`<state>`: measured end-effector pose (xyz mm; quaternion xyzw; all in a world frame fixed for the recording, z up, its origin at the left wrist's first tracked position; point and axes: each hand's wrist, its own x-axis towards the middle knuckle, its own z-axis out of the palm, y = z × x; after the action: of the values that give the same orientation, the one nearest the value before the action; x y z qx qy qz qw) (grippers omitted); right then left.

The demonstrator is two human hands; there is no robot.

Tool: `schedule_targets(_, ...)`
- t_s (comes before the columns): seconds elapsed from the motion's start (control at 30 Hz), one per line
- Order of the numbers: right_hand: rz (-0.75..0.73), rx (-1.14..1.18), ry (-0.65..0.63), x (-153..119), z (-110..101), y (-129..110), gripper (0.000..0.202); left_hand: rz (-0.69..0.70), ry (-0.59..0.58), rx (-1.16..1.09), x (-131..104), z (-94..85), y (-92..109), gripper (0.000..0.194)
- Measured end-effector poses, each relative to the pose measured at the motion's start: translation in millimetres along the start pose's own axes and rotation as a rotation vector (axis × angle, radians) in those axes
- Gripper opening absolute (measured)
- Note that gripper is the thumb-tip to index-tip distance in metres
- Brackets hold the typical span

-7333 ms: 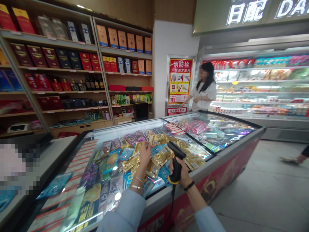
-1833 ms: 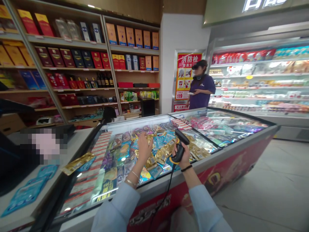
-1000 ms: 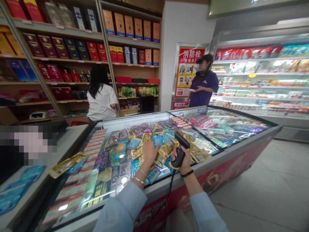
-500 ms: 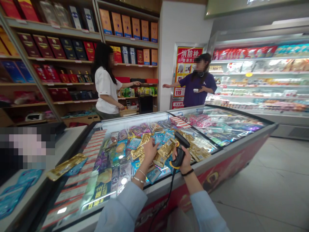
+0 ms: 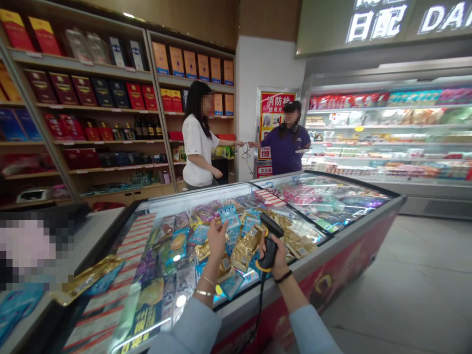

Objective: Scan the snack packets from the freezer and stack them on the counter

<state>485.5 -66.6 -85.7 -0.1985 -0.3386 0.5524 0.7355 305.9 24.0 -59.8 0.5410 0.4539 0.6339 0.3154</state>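
My right hand (image 5: 276, 255) is wrapped round the grip of a black and yellow handheld scanner (image 5: 272, 236), whose cable hangs down over the freezer's front. Over the packets to its left is my left hand (image 5: 217, 238), thumb and fingers pinched at the lower edge of a blue packet (image 5: 230, 216). Gold packets (image 5: 246, 248) and more blue packets lie piled on the freezer's glass top between and beyond both hands. Under the glass, other packaged goods show. A gold packet (image 5: 88, 278) lies at the left end of the freezer, over a blue one.
A person in white (image 5: 198, 147) and a person in purple (image 5: 285, 147) stand behind the freezer (image 5: 332, 260), a thin cord between their hands. Boxed goods fill the shelves (image 5: 110, 108) at the left. A lit refrigerated display (image 5: 387, 135) is at the right. Blue packets lie on the left counter (image 5: 99, 221).
My left hand has come to a blue packet, now raised at its fingertips. The person in white has moved right, nearer the person in purple, and a cord now shows between them. The view has tilted up.
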Motion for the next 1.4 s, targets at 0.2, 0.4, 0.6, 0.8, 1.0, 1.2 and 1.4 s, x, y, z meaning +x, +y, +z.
schedule_targets(0.2, 0.002, -0.005, 0.006, 1, 0, 3, 0.033, 0.005, -0.029, -0.022, -1, -1.3, 0, 0.058)
schedule_targets(0.4, -0.008, -0.024, 0.021, 2, 10, -4, 0.037, 0.034, -0.043, -0.038, 0, -0.1, -3, 0.054)
schedule_targets(0.6, 0.03, -0.203, 0.04, -26, 42, -39, 0.04, 0.073, -0.013, -0.064, 0, 1.0, -1, 0.047)
schedule_targets(0.8, -0.007, -0.451, 0.091, -68, 68, -56, 0.04, 0.085, -0.018, -0.078, -1, 0.5, 3, 0.044)
schedule_targets(1.0, 0.035, -0.592, 0.068, -79, 80, -57, 0.046, 0.116, -0.039, -0.067, -1, 0.0, 5, 0.045)
schedule_targets(1.2, 0.07, -0.663, 0.067, -80, 84, -60, 0.048, 0.105, -0.026, -0.088, -1, -1.0, 9, 0.045)
schedule_targets(1.4, 0.081, -0.656, 0.075, -80, 82, -59, 0.045, 0.087, -0.029, -0.106, -3, -0.2, 13, 0.047)
